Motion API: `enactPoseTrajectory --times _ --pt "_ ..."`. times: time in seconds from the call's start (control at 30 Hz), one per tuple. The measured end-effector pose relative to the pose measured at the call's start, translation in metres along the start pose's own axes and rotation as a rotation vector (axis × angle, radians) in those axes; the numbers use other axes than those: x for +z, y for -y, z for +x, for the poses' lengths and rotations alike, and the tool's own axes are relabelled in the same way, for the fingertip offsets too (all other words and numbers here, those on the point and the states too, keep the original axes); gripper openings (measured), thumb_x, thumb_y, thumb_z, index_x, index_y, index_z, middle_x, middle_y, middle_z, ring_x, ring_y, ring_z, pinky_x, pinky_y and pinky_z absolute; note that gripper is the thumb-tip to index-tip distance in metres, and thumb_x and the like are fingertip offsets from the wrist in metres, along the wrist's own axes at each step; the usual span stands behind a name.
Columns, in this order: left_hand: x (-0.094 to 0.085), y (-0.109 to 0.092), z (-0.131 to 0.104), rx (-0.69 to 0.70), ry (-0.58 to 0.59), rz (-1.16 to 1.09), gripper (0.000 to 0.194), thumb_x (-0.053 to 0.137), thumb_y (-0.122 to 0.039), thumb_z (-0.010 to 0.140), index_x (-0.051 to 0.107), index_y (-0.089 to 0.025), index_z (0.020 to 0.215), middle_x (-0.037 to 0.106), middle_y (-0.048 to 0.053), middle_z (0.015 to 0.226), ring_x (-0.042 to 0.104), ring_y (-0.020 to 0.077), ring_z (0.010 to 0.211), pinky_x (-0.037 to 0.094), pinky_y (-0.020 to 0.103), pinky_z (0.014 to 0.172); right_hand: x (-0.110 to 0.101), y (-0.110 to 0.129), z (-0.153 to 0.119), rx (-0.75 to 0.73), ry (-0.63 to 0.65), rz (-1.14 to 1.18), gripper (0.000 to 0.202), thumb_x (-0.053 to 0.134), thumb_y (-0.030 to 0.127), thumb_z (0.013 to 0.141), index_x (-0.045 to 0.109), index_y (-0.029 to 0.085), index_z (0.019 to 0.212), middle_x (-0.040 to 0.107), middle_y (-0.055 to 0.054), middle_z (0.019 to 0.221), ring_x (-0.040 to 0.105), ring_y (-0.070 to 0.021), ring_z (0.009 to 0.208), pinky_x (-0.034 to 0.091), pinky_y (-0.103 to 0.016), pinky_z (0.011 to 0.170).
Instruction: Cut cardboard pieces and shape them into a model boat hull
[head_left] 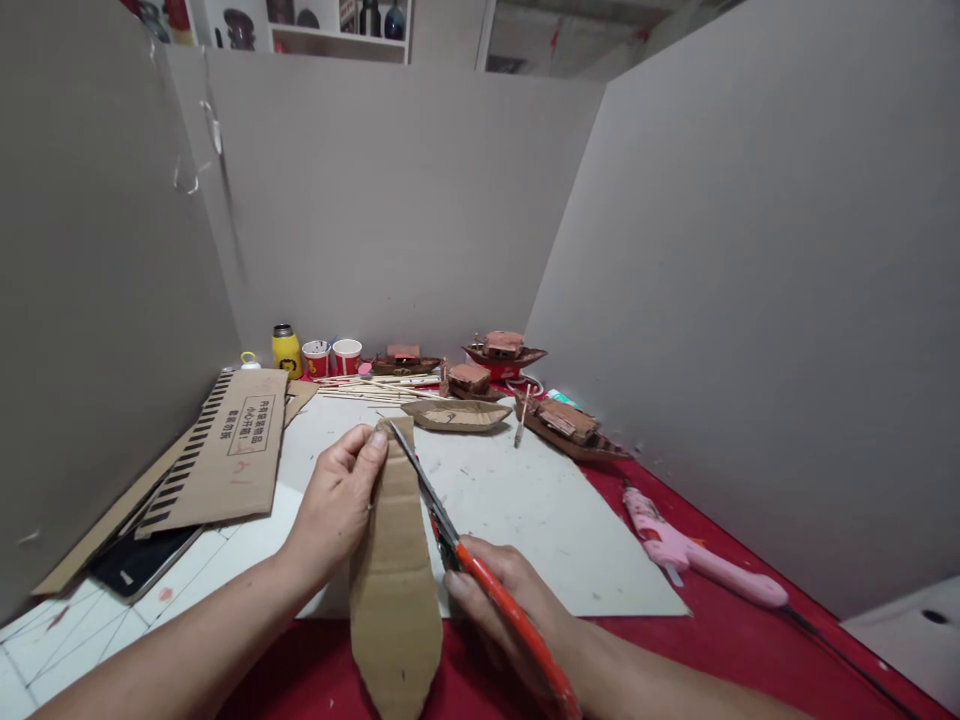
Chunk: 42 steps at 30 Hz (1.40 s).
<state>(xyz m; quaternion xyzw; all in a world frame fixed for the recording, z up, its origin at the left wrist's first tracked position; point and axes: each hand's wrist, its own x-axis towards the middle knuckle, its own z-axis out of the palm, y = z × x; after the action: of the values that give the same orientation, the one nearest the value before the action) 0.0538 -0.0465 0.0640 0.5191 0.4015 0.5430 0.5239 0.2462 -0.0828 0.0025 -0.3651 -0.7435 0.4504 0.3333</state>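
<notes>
My left hand [341, 490] pinches the upper left edge of a long cardboard strip [397, 590], thumb on its face. The strip's near end tapers to a point over the table's front edge. In my right hand [517, 600] are scissors [495, 590] with red handles, my fingers wrapped round them. Their blades [427, 490] reach up along the strip's right edge, tips at its top end, slightly parted. Just beyond lies an open cardboard boat hull [459, 415].
Several brown model boats [574, 425] stand at the back right, near thin wooden sticks [379, 388]. A pink glue gun [697, 560] rests on the red cloth [645, 650]. Printed cardboard [247, 450] overlaps a dark phone [142, 560] at left. Paper cups [346, 357] and a yellow bottle [286, 352] stand behind.
</notes>
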Motion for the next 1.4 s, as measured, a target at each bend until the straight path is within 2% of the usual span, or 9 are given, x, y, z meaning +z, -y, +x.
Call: enactPoseTrajectory --times 0.1,0.2,0.37,0.63,0.97,1.17,1.3,1.4 --pt "0.000 -0.001 -0.001 -0.002 0.010 0.021 0.034 0.061 -0.050 0.085 0.053 -0.020 0.073 0.053 -0.005 0.068 0.046 0.0096 0.061 0.040 0.017 0.056 -0.004 0.007 0.001 -0.005 0.008 -0.072 0.041 0.038 0.056 0.096 0.040 0.021 0.074 0.036 0.005 0.063 0.031 -0.0112 0.056 0.031 -0.024 0.051" --pt "0.004 -0.003 -0.006 0.003 0.050 0.070 0.033 0.059 -0.051 0.086 0.055 -0.020 0.076 0.053 -0.004 0.067 0.046 0.0103 0.060 0.040 0.018 0.055 -0.010 0.013 0.002 -0.018 0.024 -0.155 0.039 0.036 0.054 0.097 0.043 0.021 0.079 0.043 0.003 0.067 0.035 -0.0126 0.060 0.037 -0.025 0.057" --pt "0.010 -0.003 -0.012 -0.020 0.081 0.069 0.035 0.058 -0.051 0.086 0.055 -0.019 0.075 0.052 -0.004 0.065 0.044 0.0096 0.057 0.039 0.018 0.052 -0.012 0.009 0.000 -0.037 -0.005 -0.137 0.038 0.039 0.054 0.096 0.049 0.020 0.081 0.049 0.001 0.069 0.040 -0.0143 0.062 0.041 -0.026 0.063" --pt "0.010 0.004 -0.008 -0.087 0.100 -0.056 0.030 0.061 -0.049 0.085 0.056 -0.020 0.079 0.054 -0.005 0.066 0.051 0.0107 0.060 0.045 0.019 0.056 -0.005 0.003 -0.005 0.052 -0.009 -0.029 0.036 0.041 0.048 0.098 0.040 0.021 0.075 0.033 0.006 0.065 0.028 -0.0102 0.057 0.030 -0.023 0.054" --pt "0.005 0.007 0.003 -0.201 0.085 -0.140 0.028 0.069 -0.045 0.079 0.059 -0.019 0.077 0.057 -0.005 0.066 0.049 0.0085 0.056 0.043 0.017 0.054 -0.003 0.000 0.000 0.033 -0.021 0.074 0.038 0.044 0.051 0.095 0.044 0.019 0.075 0.031 0.005 0.065 0.027 -0.0099 0.058 0.028 -0.023 0.051" --pt "0.001 0.003 0.008 -0.268 0.083 -0.198 0.025 0.074 -0.041 0.076 0.063 -0.018 0.078 0.063 -0.004 0.070 0.054 0.0093 0.059 0.046 0.017 0.057 -0.003 0.009 0.001 0.225 -0.033 0.242 0.041 0.048 0.058 0.091 0.040 0.022 0.072 0.033 0.010 0.047 0.029 -0.0065 0.037 0.021 -0.020 0.035" --pt "-0.002 0.000 0.011 -0.254 0.032 -0.206 0.027 0.076 -0.040 0.074 0.061 -0.018 0.073 0.060 -0.006 0.065 0.053 0.0074 0.056 0.044 0.015 0.054 -0.009 0.007 0.005 0.253 -0.153 0.350 0.042 0.056 0.060 0.086 0.043 0.022 0.073 0.039 0.011 0.042 0.035 -0.0064 0.033 0.026 -0.017 0.032" --pt "0.000 0.000 0.009 -0.242 0.018 -0.192 0.026 0.076 -0.041 0.074 0.062 -0.018 0.074 0.062 -0.006 0.065 0.054 0.0071 0.056 0.043 0.015 0.053 -0.013 0.003 0.010 0.218 -0.200 0.466 0.040 0.064 0.057 0.082 0.047 0.021 0.077 0.048 0.009 0.047 0.046 -0.0084 0.037 0.038 -0.018 0.037"
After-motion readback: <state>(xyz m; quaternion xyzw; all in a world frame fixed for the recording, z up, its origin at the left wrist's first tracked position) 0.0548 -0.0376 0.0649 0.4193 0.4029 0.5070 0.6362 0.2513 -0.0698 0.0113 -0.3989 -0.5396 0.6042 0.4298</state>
